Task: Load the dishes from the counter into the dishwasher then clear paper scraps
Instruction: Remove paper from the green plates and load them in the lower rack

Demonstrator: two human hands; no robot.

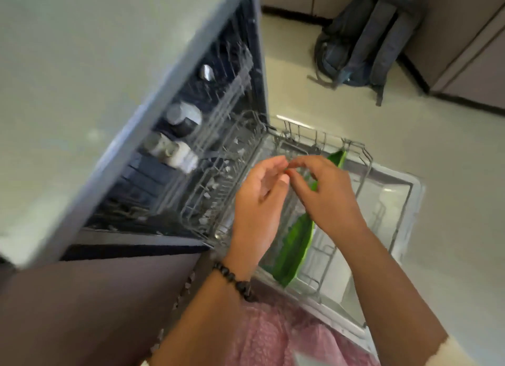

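While your left hand and right hand hover slack, holding nothing, grasp the stiff, slippery green plastic plate by its rim.

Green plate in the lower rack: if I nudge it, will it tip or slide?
The green plate stands on edge, leaning in the lower rack, so a nudge would probably tilt it further rather than slide it. It looks thin, rigid and likely light. Its glossy surface may be slippery.

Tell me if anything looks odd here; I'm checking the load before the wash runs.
A grey backpack lies on the floor by the cabinets. The green plate stands on edge in the pulled-out grey wire rack, as expected.
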